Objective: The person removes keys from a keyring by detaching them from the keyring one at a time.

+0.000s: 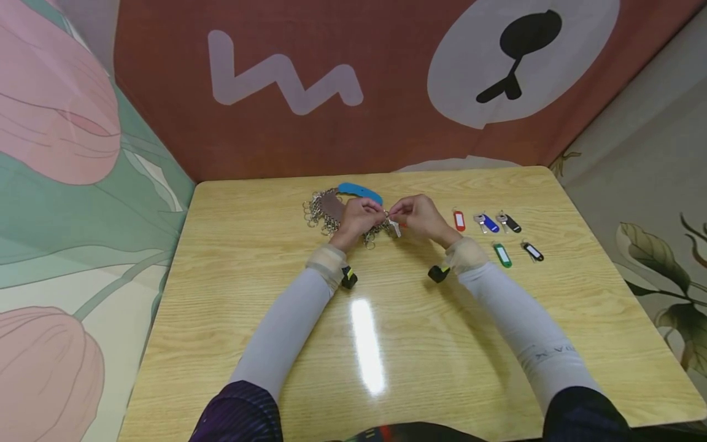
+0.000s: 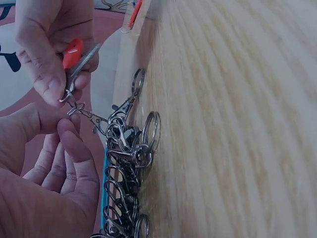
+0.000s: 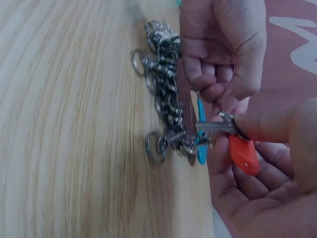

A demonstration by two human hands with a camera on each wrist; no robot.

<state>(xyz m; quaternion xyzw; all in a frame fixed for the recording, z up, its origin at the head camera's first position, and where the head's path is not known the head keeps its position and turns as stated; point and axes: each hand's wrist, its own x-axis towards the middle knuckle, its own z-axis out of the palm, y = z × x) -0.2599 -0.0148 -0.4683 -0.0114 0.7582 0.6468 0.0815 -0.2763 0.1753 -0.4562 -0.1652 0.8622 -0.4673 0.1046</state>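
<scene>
My left hand (image 1: 360, 218) pinches a small metal split ring (image 2: 75, 109) between thumb and index finger. That ring belongs to a snap hook (image 2: 96, 121) at the end of a bunch of linked hooks and rings (image 2: 121, 183). Facing it, my right hand (image 1: 422, 216) pinches a silver key (image 3: 218, 127) by its head, right at the ring. An orange-red key tag (image 3: 243, 154) hangs with the key against the right fingers. The bunch lies along a blue strip (image 1: 359, 190) and a brown piece (image 1: 332, 206), partly hidden behind the left hand.
Right of my hands lie a red tag (image 1: 459, 220), a blue tag (image 1: 490, 223) with a key, a black tag (image 1: 513, 223) with a key, a green tag (image 1: 502, 255) and another black tag (image 1: 533, 250). A printed cloth wall (image 1: 386, 135) stands behind the table's far edge.
</scene>
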